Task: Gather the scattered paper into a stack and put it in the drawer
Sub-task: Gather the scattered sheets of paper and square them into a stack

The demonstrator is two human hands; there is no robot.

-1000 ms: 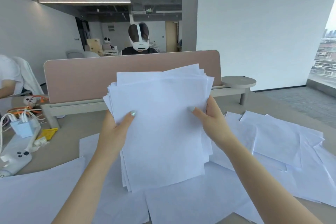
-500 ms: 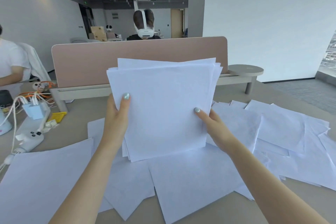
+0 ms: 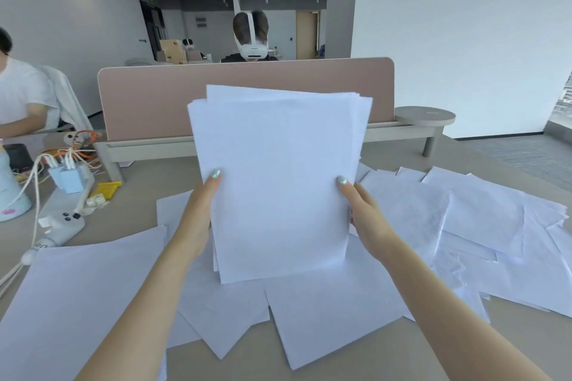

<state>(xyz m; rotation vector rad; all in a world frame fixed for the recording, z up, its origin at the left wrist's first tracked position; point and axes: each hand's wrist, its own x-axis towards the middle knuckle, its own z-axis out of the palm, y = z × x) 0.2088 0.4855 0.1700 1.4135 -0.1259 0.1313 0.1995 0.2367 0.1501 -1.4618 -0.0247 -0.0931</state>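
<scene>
I hold a stack of white paper (image 3: 278,176) upright in front of me, its bottom edge resting on the sheets below. My left hand (image 3: 198,216) grips its left edge, thumb on the front. My right hand (image 3: 365,219) grips the right edge the same way. The sheets' top edges are almost flush, a few still offset. Several loose sheets lie scattered on the beige desk (image 3: 130,213): a large one (image 3: 80,297) at the near left, some (image 3: 328,312) under the stack, and a pile (image 3: 483,226) at the right. No drawer is in view.
A pink divider panel (image 3: 148,102) runs across the back of the desk. A white controller (image 3: 62,226), cables and a blue charger (image 3: 66,176) sit at the left. One person sits behind the divider, another at the far left. A round side stand (image 3: 425,116) is back right.
The stack has been squared up: its fanned, skewed sheets are now nearly aligned and it stands lower, touching the papers on the desk. Both hands have slid down along its side edges.
</scene>
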